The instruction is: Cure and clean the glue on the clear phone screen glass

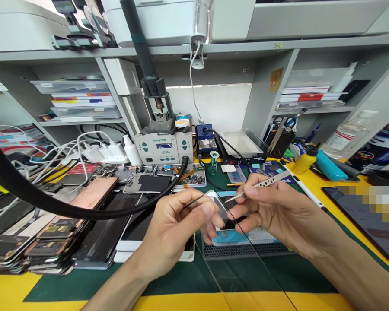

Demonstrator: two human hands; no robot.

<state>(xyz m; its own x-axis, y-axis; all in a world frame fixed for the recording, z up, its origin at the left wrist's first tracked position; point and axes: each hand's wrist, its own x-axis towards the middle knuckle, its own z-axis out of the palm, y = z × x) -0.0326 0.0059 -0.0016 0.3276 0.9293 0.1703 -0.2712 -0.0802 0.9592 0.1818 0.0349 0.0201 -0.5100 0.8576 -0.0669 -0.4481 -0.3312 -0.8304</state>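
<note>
My left hand (175, 229) pinches a thin clear film or glass sheet (222, 207) between thumb and fingers, held above the green mat (246, 272). My right hand (275, 211) grips metal tweezers (266, 183), whose tip touches the sheet's upper edge. A thin black wire runs from the sheet down toward the table's front edge. Below the hands lies a blue-framed part (230, 236) on a perforated black pad (243, 250).
Several phones and screens (68, 229) are stacked at left under a thick black hose (52, 203). A rework station (164, 147) stands behind, with a hot plate (240, 147) beside it. A dark tablet (369, 220) lies at right, near a yellow bottle (304, 160).
</note>
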